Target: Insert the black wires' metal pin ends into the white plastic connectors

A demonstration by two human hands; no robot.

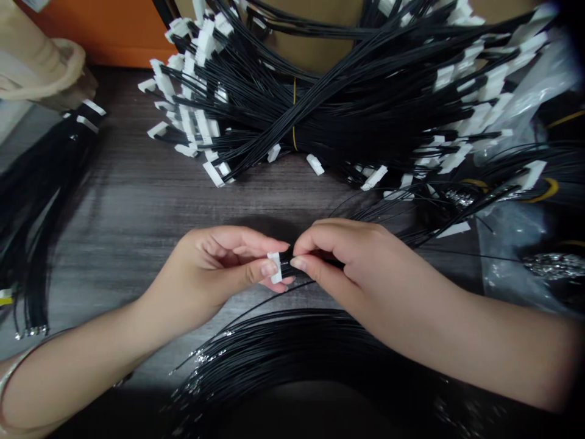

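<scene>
Near the middle of the table, my left hand (pixel 228 259) pinches a small white connector housing (pixel 276 268) between thumb and fingers. Close against it on the right, my right hand (pixel 340 253) is closed, thumb and forefinger pinching a black wire (pixel 286 263) at the side of the housing. Several black wires run from the housing under my right hand. Just below both hands lies a loose bundle of black wires (pixel 283 332) with shiny metal terminals at its left end. The wire ends inside the housing are hidden by my fingers.
A big bundle of black wires (pixel 347 116) with white connectors, tied with a yellow band, lies at the back. More wires hang at the left (pixel 41 177). Clear plastic bags (pixel 512 244) lie at the right. An orange bin (pixel 109 30) stands behind.
</scene>
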